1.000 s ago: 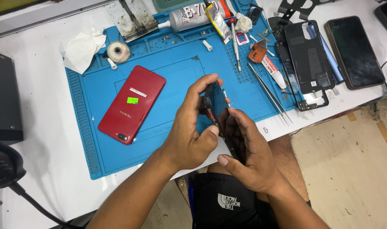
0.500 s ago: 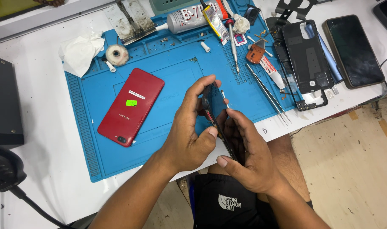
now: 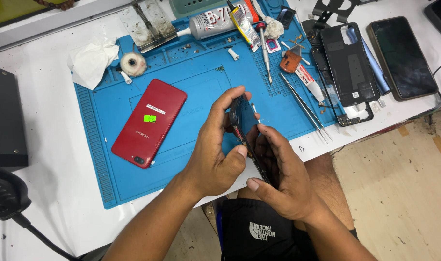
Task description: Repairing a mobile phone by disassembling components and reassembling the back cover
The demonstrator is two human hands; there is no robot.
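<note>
Both my hands hold a dark phone body [image 3: 244, 137] edge-on above the front edge of the blue work mat [image 3: 191, 96]. My left hand [image 3: 215, 154] wraps around its left side, fingers curled over the top end. My right hand [image 3: 278, 179] grips its lower right side, thumb along the edge. A red phone back cover [image 3: 149, 123] lies face up on the mat to the left of my hands.
Tweezers [image 3: 305, 108], a screwdriver [image 3: 265, 50], glue tubes [image 3: 215, 21] and small parts lie on the mat's far side. A black phone frame [image 3: 348, 65] and a dark phone [image 3: 401, 58] rest at the right. Crumpled tissue [image 3: 92, 60] and tape roll [image 3: 133, 64] sit far left; black box [image 3: 5, 116].
My hands have turned the phone body slightly; my left fingers reach further over its top end. Nothing on the mat has moved.
</note>
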